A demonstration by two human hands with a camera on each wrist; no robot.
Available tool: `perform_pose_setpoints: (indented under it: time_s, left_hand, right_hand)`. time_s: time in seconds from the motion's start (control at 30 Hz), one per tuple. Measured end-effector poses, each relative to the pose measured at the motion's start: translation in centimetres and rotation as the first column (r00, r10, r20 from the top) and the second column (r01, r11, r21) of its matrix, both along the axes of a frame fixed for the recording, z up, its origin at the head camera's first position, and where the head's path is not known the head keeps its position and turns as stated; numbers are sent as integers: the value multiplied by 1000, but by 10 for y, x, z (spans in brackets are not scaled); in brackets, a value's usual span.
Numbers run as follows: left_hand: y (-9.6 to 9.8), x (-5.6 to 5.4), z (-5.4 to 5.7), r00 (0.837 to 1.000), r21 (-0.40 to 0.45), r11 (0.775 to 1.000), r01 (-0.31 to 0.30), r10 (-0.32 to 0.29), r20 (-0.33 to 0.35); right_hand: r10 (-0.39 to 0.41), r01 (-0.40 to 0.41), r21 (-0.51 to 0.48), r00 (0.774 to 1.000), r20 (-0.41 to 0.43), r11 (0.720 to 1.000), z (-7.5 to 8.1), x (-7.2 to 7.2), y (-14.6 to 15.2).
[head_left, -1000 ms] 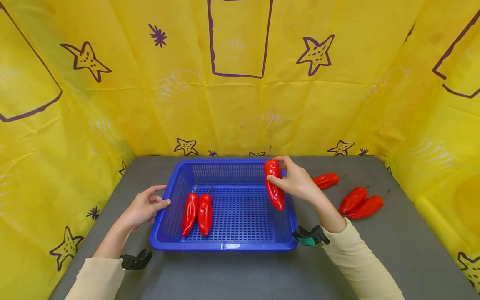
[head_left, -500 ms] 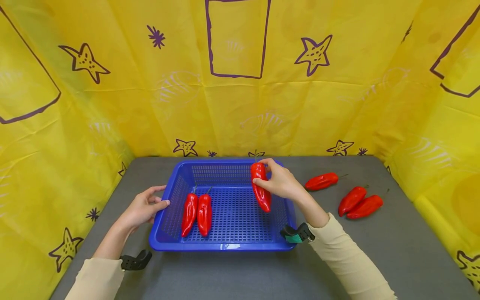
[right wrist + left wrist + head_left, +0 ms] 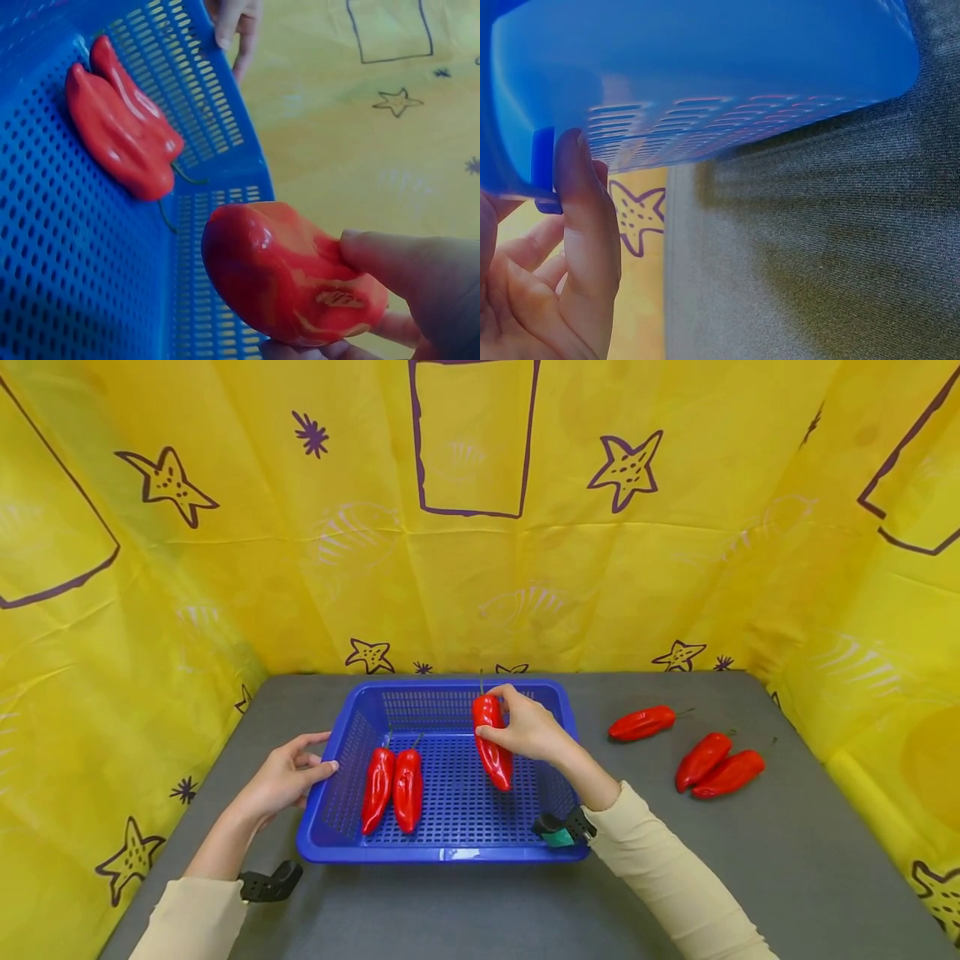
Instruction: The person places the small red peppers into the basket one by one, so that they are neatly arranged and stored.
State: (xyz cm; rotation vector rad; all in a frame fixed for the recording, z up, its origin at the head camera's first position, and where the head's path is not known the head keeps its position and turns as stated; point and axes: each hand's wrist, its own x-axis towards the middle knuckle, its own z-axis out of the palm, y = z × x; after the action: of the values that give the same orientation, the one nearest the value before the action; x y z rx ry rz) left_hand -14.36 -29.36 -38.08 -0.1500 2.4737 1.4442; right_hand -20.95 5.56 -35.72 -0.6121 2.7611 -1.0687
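My right hand [image 3: 531,728] holds a long red pepper [image 3: 495,762] by its upper part, stem up, over the middle of a blue plastic basket [image 3: 465,854]. In the right wrist view the thumb lies on one side of the pepper [image 3: 281,274], with fingertips beneath. Two more red peppers, one [image 3: 378,791] beside the other [image 3: 408,793], lie on the basket's left floor, stems toward the back. At the basket's left side my left hand [image 3: 285,777] grips the rim; the left wrist view shows thumb and fingers on either side of the basket wall [image 3: 705,60].
On the grey table [image 3: 675,877] right of the basket lies a single red pepper [image 3: 642,724]. Farther right, a pair of peppers, one [image 3: 702,762] against another [image 3: 731,774], lies there too. A yellow patterned cloth [image 3: 465,593] encloses the table's back and sides.
My right hand has carried the pepper leftward and slightly lower, from the basket's right side to over its middle. My left hand has stayed at the rim.
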Motion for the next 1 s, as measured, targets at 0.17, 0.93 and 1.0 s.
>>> perform_pose_setpoints:
  time_s: [0.17,0.93,1.0]
  left_hand:
    - [1,0,0,1000,4,1000,-4,4,-4]
    - [3,0,2,1000,-22,1000,-11,11,10]
    - [3,0,2,1000,-24,1000,-11,11,11]
  right_hand:
    - [7,-7,15,1000,0,1000,-3,-1,-10]
    - [96,-98,117,995,21,988,-32,-11,-44]
    - [98,-103,101,994,51,989,-35,-12,-46]
